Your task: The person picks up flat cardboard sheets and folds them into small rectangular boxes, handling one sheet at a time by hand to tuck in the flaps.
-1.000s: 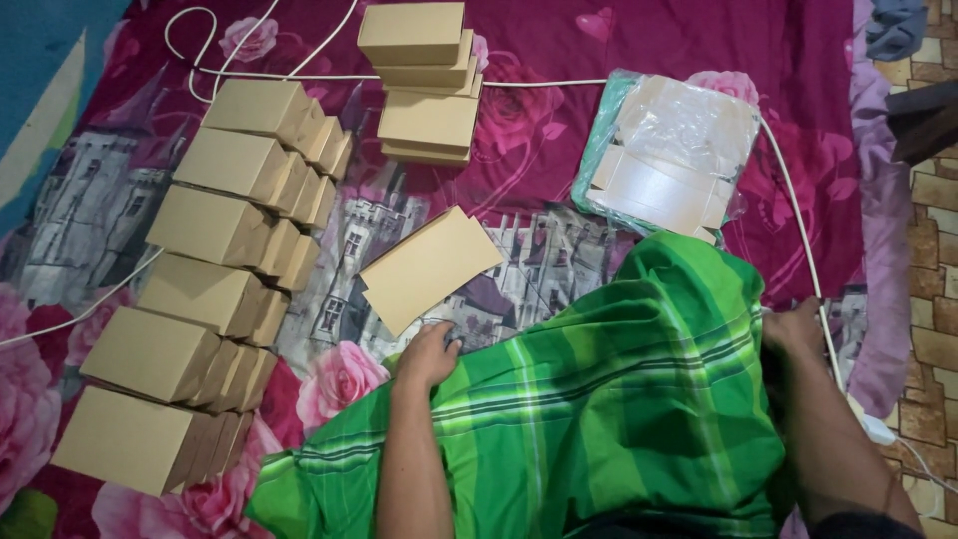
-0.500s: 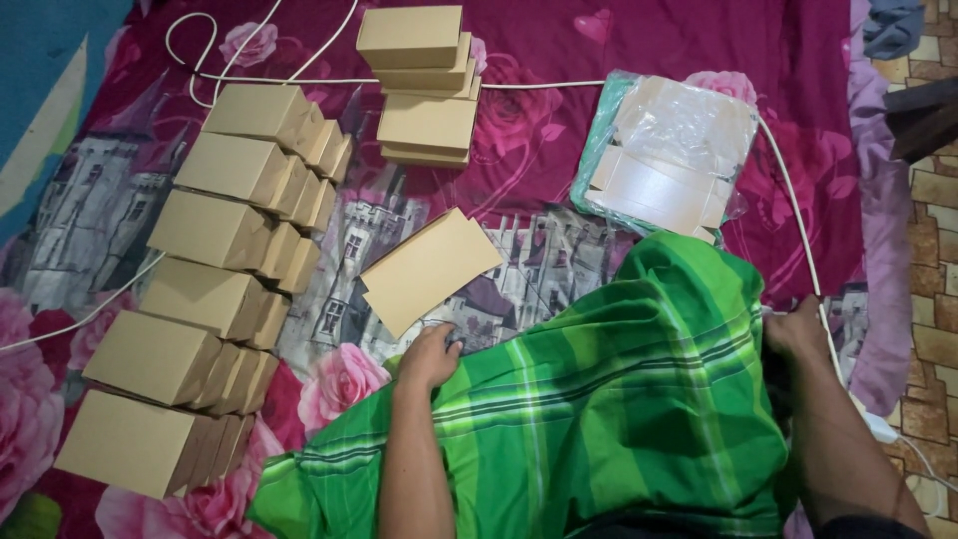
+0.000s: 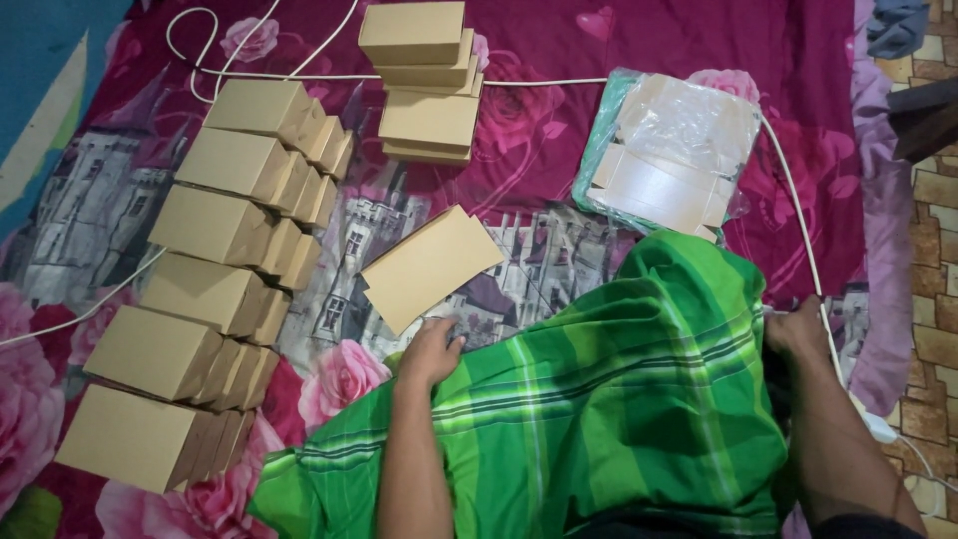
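A flat, folded brown cardboard box lies tilted on the patterned mat in front of me. My left hand rests just below it, fingertips bent down at its near edge, not gripping it. My right hand sits knuckles-up at the right edge of the green plaid cloth over my lap, right beside a white cable. Its fingers are hidden, so what it holds is unclear.
Rows of assembled brown boxes fill the left side. A stack of boxes stands at the far middle. A plastic-wrapped pack of flat white cardboard lies at the far right. Tiled floor borders the mat on the right.
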